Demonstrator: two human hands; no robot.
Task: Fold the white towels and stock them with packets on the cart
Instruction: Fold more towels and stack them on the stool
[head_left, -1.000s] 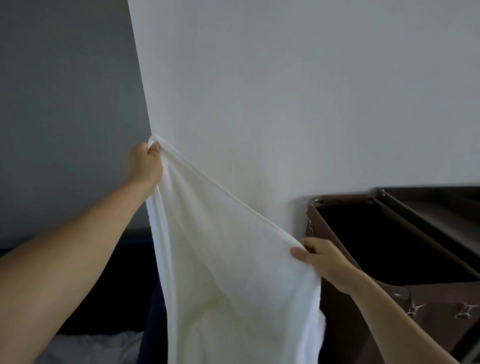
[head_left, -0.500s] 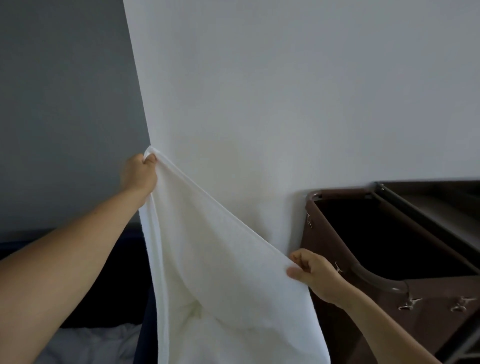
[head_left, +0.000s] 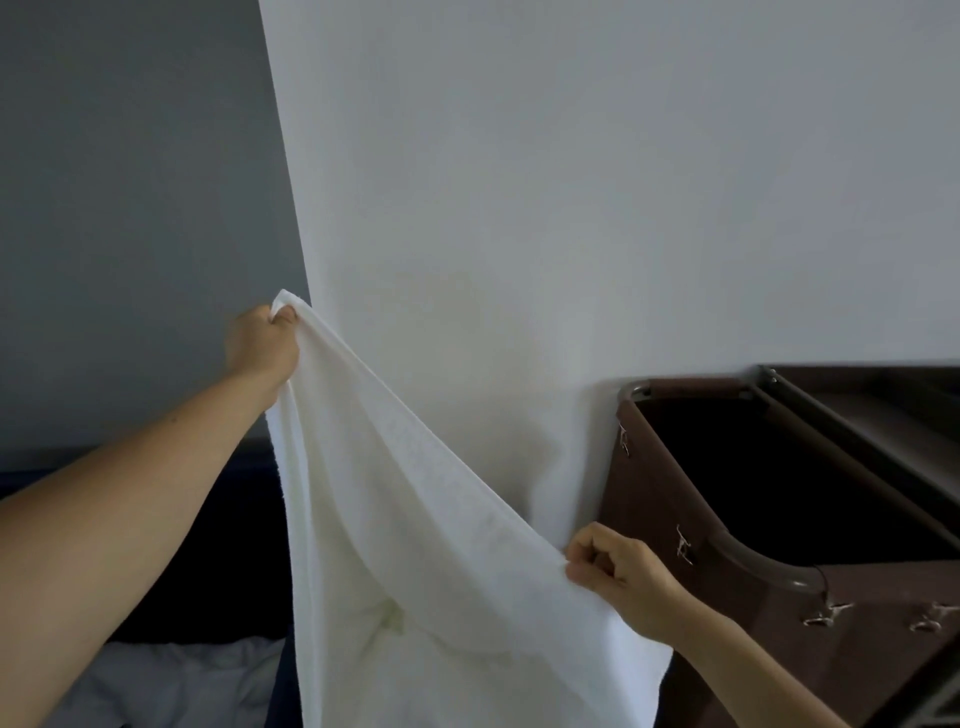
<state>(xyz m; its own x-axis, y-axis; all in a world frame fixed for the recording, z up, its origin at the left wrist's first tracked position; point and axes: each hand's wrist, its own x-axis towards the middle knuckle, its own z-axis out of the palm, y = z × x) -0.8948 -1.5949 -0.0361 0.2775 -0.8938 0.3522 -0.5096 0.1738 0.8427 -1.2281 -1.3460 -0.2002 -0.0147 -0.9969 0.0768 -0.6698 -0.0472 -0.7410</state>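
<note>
White towel (head_left: 415, 545) hanging left of the brown cart (head_left: 779, 597), left hand (head_left: 262, 345) pinching its upper corner, right hand (head_left: 623, 582) pinching its lower corner beside the cart

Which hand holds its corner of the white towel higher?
The left hand grips the white towel up high; the right hand pinches it lower, beside the brown bin.

No readable text, label, brand, number or sign appears on anything in view.

Your left hand (head_left: 262, 345) pinches the white towel (head_left: 415, 545) at its raised corner, your right hand (head_left: 621, 579) grips its lower edge just beside the brown cart (head_left: 737, 519), against the wall (head_left: 571, 208).
</note>
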